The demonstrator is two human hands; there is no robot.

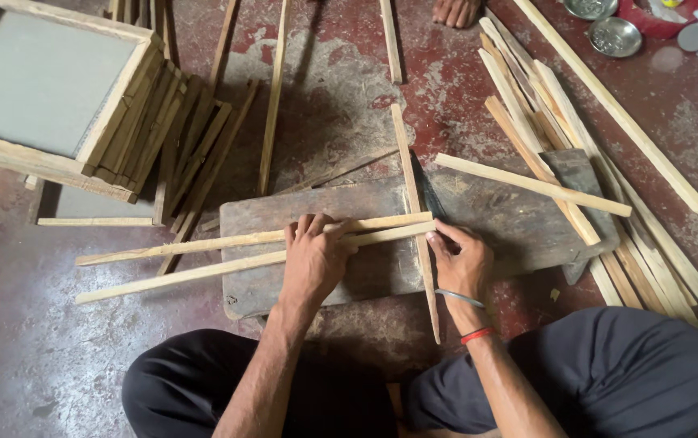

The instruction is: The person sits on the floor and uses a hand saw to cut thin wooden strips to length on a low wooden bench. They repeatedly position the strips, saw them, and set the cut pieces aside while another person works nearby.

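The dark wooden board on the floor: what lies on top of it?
On the board lie two long strips under the left hand, crossed by another strip. The right hand hides their ends.

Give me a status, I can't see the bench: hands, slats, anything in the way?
Left hand flat on two long slats. Right hand pinches their ends on the board. Upright slat crosses them; loose strips to the right.

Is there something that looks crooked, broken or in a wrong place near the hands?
Nothing looks broken. The left hand presses two long strips flat on the dark board, and the right hand holds their ends. One thin slat lies across them, under the strips. Loose slats lie scattered, unsorted.
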